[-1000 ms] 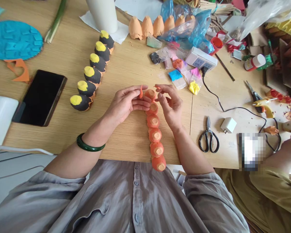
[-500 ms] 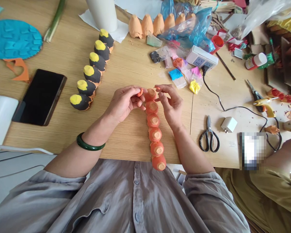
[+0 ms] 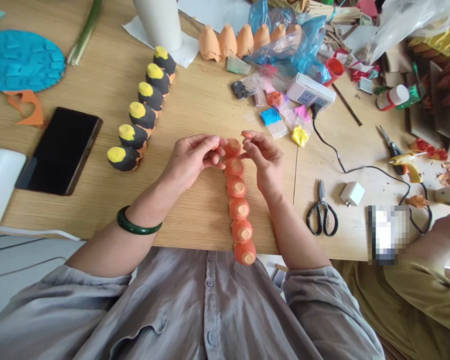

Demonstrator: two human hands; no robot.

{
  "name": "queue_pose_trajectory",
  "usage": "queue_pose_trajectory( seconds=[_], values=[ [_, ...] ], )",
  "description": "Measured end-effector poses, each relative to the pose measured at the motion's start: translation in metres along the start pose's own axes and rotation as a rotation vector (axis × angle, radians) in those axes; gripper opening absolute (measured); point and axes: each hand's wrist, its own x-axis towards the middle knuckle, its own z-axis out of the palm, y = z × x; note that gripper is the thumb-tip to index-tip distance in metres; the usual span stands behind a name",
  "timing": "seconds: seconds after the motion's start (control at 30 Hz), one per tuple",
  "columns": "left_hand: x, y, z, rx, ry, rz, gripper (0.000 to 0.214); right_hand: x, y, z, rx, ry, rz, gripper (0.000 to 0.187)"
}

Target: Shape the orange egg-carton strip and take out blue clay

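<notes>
A strip of egg-carton cups (image 3: pixel 240 209), its sides coated in orange clay and its tips bare tan, runs towards me and overhangs the table edge. At its far end, my left hand (image 3: pixel 195 156) pinches a lump of orange clay (image 3: pixel 216 146), now mostly hidden by the fingers. Across the strip, my right hand (image 3: pixel 265 159) has a small bit of orange clay (image 3: pixel 246 135) at its index fingertip, with the thumb close below. To the left stands another cup strip (image 3: pixel 144 117), covered in black with yellow tops.
Scissors (image 3: pixel 322 210), a white plug adapter (image 3: pixel 351 193) and a power strip (image 3: pixel 310 91) with its cord lie right. Bagged coloured clay (image 3: pixel 270 116) and a plain cup strip (image 3: pixel 228 41) are beyond. A phone (image 3: pixel 60 150) lies left. Another person's arm (image 3: pixel 440 235) rests at right.
My left fingers have closed further over the orange lump, so less of it shows. The bit at my right index fingertip has shifted slightly right. The strip stays in place.
</notes>
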Motion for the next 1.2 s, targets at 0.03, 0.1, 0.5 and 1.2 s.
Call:
queue_pose_trajectory(
  seconds=[0.03, 0.1, 0.5, 1.2],
  values=[
    [0.0, -0.001, 0.0, -0.01, -0.004, -0.001, 0.015, 0.0, -0.001, 0.0, 0.021, 0.0, 0.01, 0.034],
    [-0.001, -0.003, -0.001, -0.033, -0.01, -0.009, 0.009, 0.001, -0.003, 0.002, 0.043, 0.007, 0.037, 0.037],
    [-0.002, 0.0, 0.001, -0.002, -0.008, -0.034, 0.009, -0.001, -0.023, 0.011, 0.073, 0.04, 0.196, 0.045],
    [-0.017, -0.004, -0.003, 0.55, 0.1, 0.502, 0.02, -0.005, -0.044, 0.013, 0.223, -0.148, 0.457, 0.047]
  ],
)
